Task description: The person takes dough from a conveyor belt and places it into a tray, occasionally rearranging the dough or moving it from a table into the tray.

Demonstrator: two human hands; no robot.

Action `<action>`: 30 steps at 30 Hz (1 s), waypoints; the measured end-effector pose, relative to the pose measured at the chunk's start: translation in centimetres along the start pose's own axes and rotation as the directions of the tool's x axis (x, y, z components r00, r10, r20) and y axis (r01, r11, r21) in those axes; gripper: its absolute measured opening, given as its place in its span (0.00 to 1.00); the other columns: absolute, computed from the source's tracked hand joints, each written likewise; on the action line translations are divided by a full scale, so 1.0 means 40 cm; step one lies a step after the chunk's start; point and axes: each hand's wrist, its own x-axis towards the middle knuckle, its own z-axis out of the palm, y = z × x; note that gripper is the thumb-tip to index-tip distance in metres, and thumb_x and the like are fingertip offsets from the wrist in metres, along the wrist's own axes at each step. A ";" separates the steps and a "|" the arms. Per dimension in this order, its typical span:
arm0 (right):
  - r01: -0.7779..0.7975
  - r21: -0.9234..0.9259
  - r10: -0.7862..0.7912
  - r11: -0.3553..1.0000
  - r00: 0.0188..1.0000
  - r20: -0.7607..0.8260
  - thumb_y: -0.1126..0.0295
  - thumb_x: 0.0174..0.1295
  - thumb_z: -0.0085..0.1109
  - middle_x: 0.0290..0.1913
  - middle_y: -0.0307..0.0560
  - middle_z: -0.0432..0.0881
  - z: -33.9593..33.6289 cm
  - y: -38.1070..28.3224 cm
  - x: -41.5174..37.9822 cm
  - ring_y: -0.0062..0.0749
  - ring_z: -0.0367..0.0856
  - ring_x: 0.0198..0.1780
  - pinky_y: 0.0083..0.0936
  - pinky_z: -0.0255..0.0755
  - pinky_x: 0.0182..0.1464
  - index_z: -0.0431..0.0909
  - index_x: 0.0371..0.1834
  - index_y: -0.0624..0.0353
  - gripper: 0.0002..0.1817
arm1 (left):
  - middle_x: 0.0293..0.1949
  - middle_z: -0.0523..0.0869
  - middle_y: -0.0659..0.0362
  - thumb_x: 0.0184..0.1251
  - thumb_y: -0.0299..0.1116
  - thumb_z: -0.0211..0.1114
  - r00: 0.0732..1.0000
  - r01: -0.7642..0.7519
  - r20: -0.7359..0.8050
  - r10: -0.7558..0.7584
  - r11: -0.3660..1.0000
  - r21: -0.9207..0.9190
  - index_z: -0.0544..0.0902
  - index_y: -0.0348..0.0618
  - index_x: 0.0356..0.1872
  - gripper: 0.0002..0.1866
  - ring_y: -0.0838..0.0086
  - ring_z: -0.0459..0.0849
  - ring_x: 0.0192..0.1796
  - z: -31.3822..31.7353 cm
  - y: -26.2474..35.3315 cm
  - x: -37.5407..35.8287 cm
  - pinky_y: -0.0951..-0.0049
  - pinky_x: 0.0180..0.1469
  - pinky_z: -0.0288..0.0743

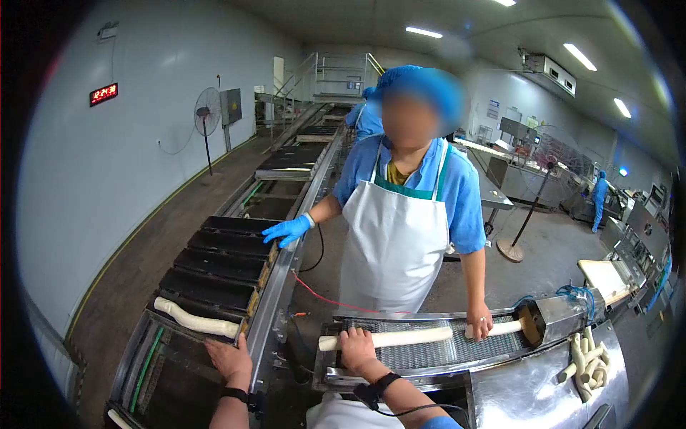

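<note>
Right hand [357, 348] clamps dough roll [409, 337] on belt [429, 355], perhaps steadying | left hand [230, 361] at tray [187, 332] left of belt (grip unclear)

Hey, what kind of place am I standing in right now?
Probably a food factory, perhaps an industrial bakery: long pieces of what looks like dough lie on a mesh conveyor, dark trays line another conveyor, and a co-worker wears a blue cap and white apron.

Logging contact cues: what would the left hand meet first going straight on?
For the left hand, most likely the dough log just beyond its fingertips; the gap in depth is unclear.
</note>
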 end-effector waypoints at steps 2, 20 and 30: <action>0.042 -0.070 -0.045 0.997 0.998 -0.037 0.66 0.50 0.64 0.44 0.51 0.81 -0.012 -0.025 -0.012 0.49 0.81 0.51 0.44 0.74 0.55 0.80 0.39 0.56 0.13 | 0.75 0.54 0.29 0.68 0.56 0.64 1.000 -0.001 0.006 0.001 1.000 -0.012 0.48 0.14 0.73 0.55 0.46 0.55 0.79 -0.005 0.004 -0.003 0.57 0.80 0.51; 0.204 0.882 0.012 -0.425 0.976 -0.219 0.68 0.69 0.63 0.52 0.47 0.81 -0.632 -0.178 0.274 0.28 0.81 0.52 0.33 0.78 0.59 0.73 0.56 0.60 0.17 | 0.73 0.54 0.23 0.69 0.59 0.62 0.998 -0.060 -0.002 0.060 0.998 -0.029 0.46 0.07 0.70 0.58 0.42 0.56 0.78 0.033 -0.042 0.008 0.55 0.79 0.52; -0.107 0.678 0.187 0.727 0.981 -0.047 0.72 0.55 0.65 0.65 0.65 0.74 -0.122 0.201 -0.056 0.60 0.73 0.66 0.44 0.68 0.69 0.63 0.73 0.64 0.38 | 0.56 0.74 0.34 0.64 0.72 0.58 0.947 -0.062 -0.303 0.102 0.988 0.138 0.66 0.15 0.59 0.54 0.44 0.75 0.61 0.252 -0.179 0.190 0.50 0.65 0.70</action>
